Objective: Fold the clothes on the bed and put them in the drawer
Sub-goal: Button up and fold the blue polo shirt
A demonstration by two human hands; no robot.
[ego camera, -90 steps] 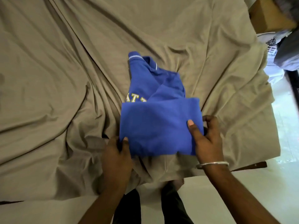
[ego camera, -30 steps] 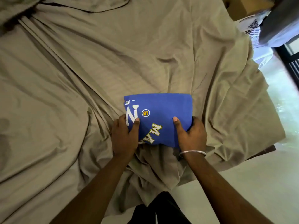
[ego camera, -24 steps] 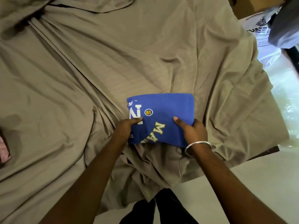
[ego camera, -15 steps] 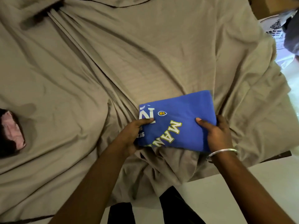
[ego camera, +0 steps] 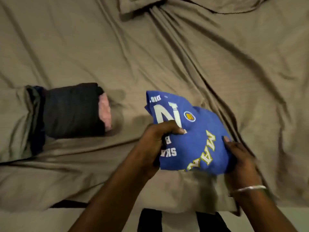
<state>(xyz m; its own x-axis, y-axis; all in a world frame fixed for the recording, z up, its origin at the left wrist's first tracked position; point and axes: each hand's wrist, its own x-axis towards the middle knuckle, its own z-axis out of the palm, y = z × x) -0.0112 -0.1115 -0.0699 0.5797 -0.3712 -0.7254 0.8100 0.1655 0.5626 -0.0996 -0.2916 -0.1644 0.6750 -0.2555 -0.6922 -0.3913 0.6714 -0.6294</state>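
A folded blue shirt (ego camera: 199, 131) with white and yellow lettering is held a little above the bed, tilted. My left hand (ego camera: 155, 144) grips its near left edge, thumb on top. At its near right edge my right hand (ego camera: 240, 158), with a silver bangle on the wrist, also grips it. A pile of folded clothes (ego camera: 71, 111), dark on top with a pink piece showing at its right end, lies on the bed to the left of the shirt. No drawer is in view.
A wrinkled tan sheet (ego camera: 167, 56) covers the whole bed. The bed's near edge runs along the bottom, with pale floor (ego camera: 33, 221) below it and my dark trouser legs (ego camera: 150, 221) against it.
Both hands have raised the folded blue shirt off the sheet and moved it left. The view has swung left, bringing the pile of folded clothes fully into sight.
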